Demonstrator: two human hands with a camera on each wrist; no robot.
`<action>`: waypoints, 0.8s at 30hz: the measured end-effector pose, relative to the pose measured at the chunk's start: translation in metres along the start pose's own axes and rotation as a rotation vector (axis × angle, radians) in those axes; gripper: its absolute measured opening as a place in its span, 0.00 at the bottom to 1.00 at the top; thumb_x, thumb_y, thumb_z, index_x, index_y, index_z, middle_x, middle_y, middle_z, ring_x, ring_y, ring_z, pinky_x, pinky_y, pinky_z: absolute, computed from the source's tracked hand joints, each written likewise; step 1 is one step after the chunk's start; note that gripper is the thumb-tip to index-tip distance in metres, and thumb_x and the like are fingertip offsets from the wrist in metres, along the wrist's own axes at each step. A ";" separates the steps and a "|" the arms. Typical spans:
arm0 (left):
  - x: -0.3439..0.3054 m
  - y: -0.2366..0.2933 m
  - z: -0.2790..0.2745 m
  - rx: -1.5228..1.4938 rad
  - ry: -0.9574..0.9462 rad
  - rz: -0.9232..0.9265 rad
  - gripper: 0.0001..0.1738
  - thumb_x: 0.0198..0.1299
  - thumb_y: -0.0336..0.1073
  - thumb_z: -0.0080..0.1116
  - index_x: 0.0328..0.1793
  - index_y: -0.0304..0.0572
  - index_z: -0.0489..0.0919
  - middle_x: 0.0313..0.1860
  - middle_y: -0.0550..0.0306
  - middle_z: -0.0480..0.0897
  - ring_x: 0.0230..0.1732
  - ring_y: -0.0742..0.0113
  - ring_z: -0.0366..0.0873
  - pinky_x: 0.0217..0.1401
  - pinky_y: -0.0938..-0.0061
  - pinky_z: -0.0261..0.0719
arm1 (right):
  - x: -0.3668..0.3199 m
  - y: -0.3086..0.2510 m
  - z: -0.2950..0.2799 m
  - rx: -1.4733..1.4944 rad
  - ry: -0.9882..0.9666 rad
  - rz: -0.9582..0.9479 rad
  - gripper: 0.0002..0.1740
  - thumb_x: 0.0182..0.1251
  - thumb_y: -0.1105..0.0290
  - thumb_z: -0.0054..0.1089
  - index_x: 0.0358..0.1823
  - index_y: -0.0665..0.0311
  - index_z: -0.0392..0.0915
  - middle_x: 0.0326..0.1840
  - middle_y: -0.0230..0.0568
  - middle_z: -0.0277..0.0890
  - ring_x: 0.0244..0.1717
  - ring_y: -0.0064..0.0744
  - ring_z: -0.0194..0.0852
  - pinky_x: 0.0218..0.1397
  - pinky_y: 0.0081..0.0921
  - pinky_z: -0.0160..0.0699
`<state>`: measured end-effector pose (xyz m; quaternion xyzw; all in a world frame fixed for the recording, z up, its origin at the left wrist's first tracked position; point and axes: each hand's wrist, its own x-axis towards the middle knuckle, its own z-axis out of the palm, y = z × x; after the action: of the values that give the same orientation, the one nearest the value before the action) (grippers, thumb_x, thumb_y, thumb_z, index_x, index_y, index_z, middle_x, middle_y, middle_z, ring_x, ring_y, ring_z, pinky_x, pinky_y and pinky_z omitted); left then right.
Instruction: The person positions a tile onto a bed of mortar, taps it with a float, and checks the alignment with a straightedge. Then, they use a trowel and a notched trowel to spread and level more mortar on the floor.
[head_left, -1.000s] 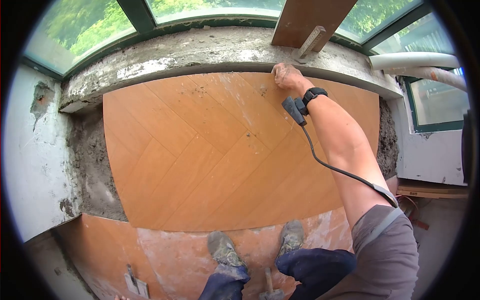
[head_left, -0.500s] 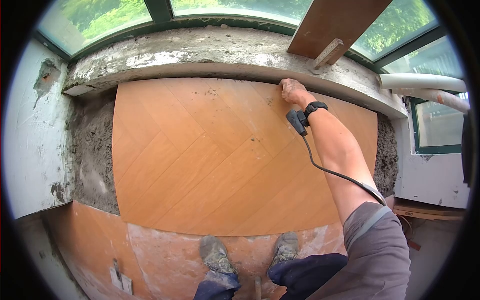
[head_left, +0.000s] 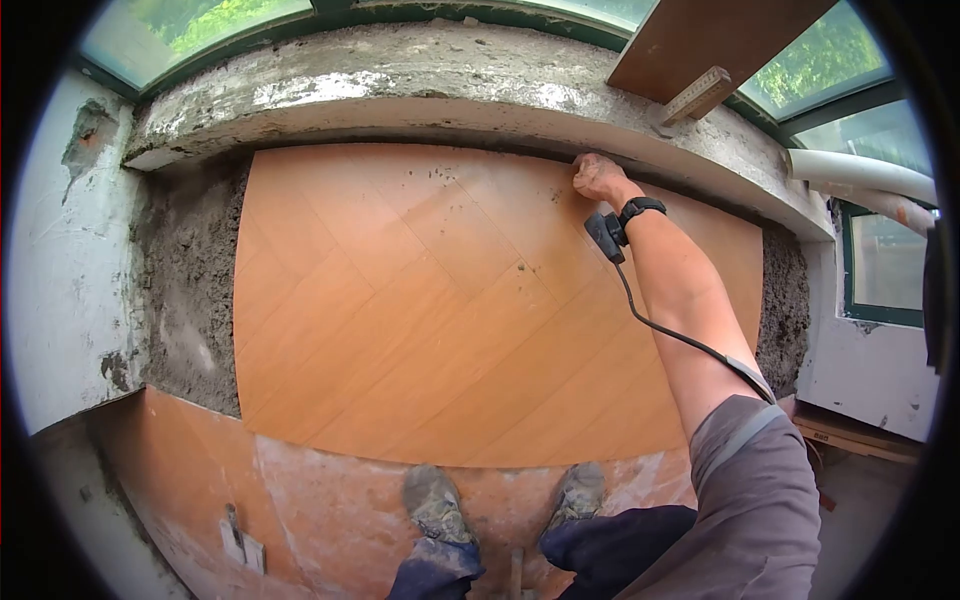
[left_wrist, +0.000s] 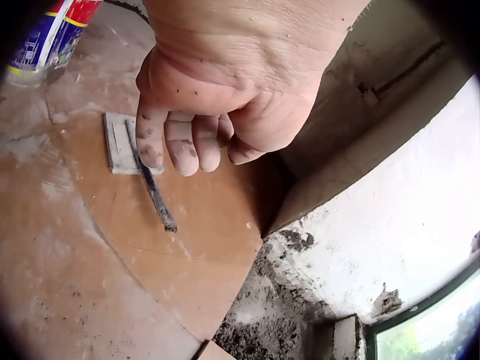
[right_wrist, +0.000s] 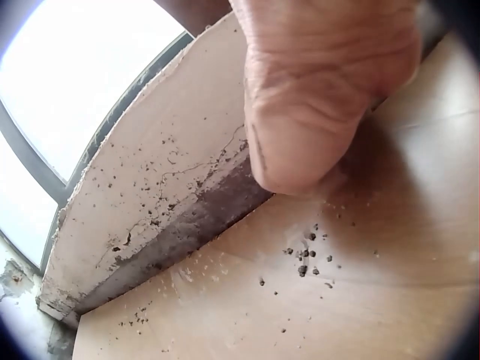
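Observation:
A large orange wood-pattern tile [head_left: 450, 320] lies below the ledge, with dark crumbs on top. At its far edge, right of centre, my right hand [head_left: 602, 178] touches it with the fingers bent. The right wrist view shows the heel of this hand [right_wrist: 322, 105] low over the tile [right_wrist: 217, 307]; the fingertips are hidden. My left hand [left_wrist: 225, 90] hangs with loosely curled fingers and holds nothing, in front of a flat trowel [left_wrist: 118, 154] on the floor in the left wrist view. That hand is out of the head view.
Rough mortar [head_left: 190, 290] shows left and right of the tile. A concrete ledge [head_left: 430, 90] runs behind it, bearing a leaning brown board [head_left: 715, 45]. White pipes [head_left: 860, 173] are at the right. My shoes [head_left: 436, 503] stand at the near edge; a printed bucket [left_wrist: 49, 41] is left.
The head view has shifted, so the ledge and board lie differently in it. My right hand stays at the far tile edge. Fingertips at the head view's lower left have left the frame.

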<state>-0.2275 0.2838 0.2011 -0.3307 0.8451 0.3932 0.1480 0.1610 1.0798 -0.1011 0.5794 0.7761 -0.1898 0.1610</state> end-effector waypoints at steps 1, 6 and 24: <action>0.001 -0.001 0.003 -0.015 -0.035 0.005 0.13 0.66 0.47 0.52 0.41 0.47 0.74 0.30 0.66 0.74 0.33 0.70 0.73 0.47 0.69 0.80 | 0.003 -0.001 -0.003 -0.031 -0.081 -0.007 0.27 0.54 0.66 0.45 0.56 0.62 0.76 0.60 0.53 0.73 0.62 0.50 0.69 0.66 0.36 0.68; 0.024 -0.001 0.047 0.001 -0.234 -0.062 0.16 0.66 0.48 0.53 0.44 0.43 0.74 0.38 0.59 0.76 0.41 0.62 0.75 0.55 0.64 0.77 | -0.006 0.003 -0.007 0.030 -0.105 0.020 0.28 0.55 0.62 0.44 0.60 0.60 0.73 0.66 0.50 0.69 0.66 0.48 0.65 0.69 0.35 0.63; 0.000 -0.074 0.380 0.335 -0.841 -0.247 0.25 0.63 0.50 0.50 0.59 0.40 0.67 0.51 0.57 0.71 0.48 0.63 0.67 0.54 0.50 0.68 | -0.517 0.231 0.274 0.755 0.307 0.613 0.11 0.59 0.63 0.56 0.28 0.64 0.75 0.32 0.43 0.77 0.35 0.43 0.79 0.39 0.37 0.78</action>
<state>-0.1817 0.5385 -0.0868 -0.2121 0.7180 0.3308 0.5745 0.5340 0.5737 -0.1232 0.8195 0.4624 -0.3138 -0.1274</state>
